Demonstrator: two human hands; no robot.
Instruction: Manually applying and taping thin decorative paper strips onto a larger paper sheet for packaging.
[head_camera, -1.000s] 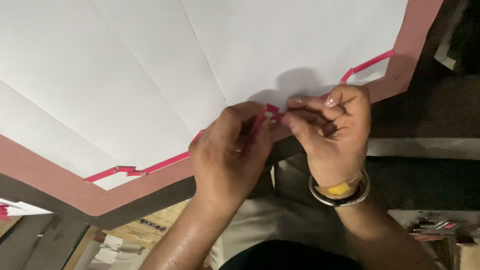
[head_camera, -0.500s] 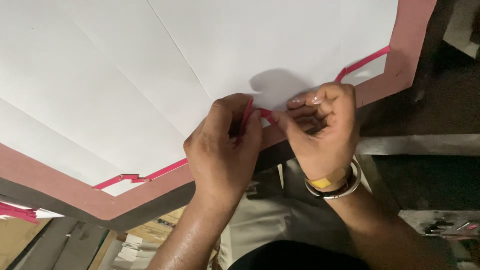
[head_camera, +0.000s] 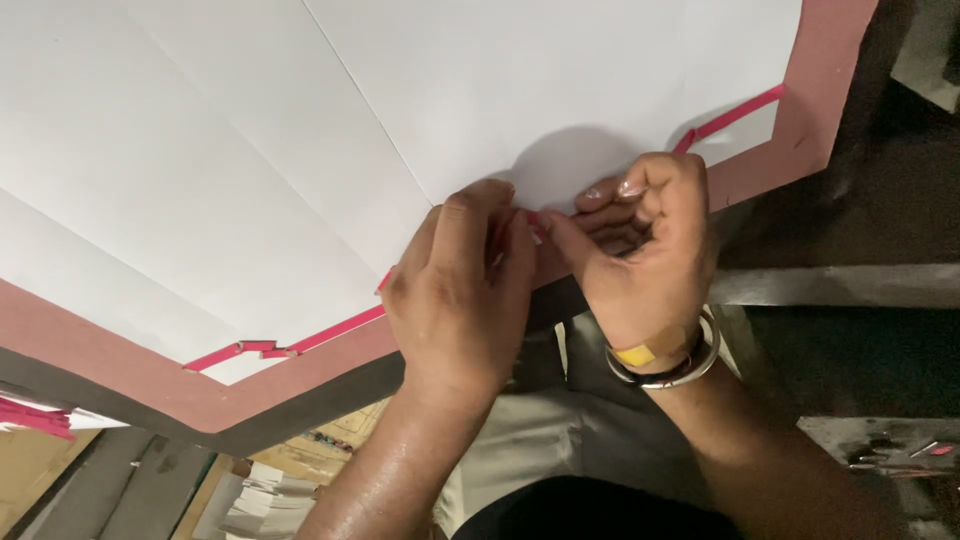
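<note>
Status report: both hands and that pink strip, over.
Left hand and right hand together at the white sheet's near edge. Fingertips pinching the pink strip, mostly hidden. Strip elsewhere lies along the brown border. Nothing in the way.

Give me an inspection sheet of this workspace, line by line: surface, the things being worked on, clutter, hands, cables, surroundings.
Surface: large white sheet with creases, edged by a dusty-pink border over a dark board edge.
Things in hand: thin pink strip along the sheet's edge; another length at upper right; the part between the fingers is mostly hidden.
Clutter: loose pink strips at far left; small bits at lower right, too dim to tell.
Hands: left hand and right hand pinch together at the strip; bangle on the right wrist.
Cables: nothing seen.
Surroundings: stacked paper below; dark floor.
</note>
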